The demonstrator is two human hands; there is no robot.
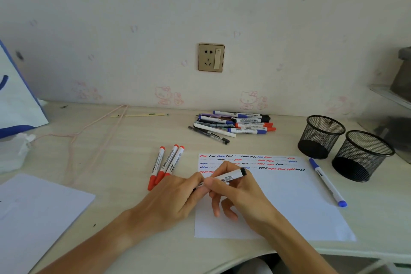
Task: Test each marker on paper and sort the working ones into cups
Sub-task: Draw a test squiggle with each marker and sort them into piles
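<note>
both hands met over the white sheet of paper (pixel 289 202) on the pale wooden desk (pixel 124 140). the right hand (pixel 242 196) pinched a white-barrelled marker with a black end (pixel 231 176) between thumb and forefinger, its other fingers curled loosely beneath above the paper. the left hand (pixel 175 193) had its fingers closed round the marker's near end; whether a cap sat there could not be told, as the fingers hid it. the marker lay tilted, black end pointing up and to the right, just below the rows of red, blue and black squiggles along the paper's top edge.

three red-capped white markers (pixel 165 163) lay side by side just left of the paper, touching one another. a blue-capped white marker (pixel 327 181) lay across the paper's right edge. two black wire-mesh cups (pixel 344 147) stood beside each other to the right of the paper, nothing visible in them. a heap of mixed markers and pens (pixel 233 124) lay near the wall, beyond the paper. a second white sheet (pixel 33 218) lay at the left.
</note>
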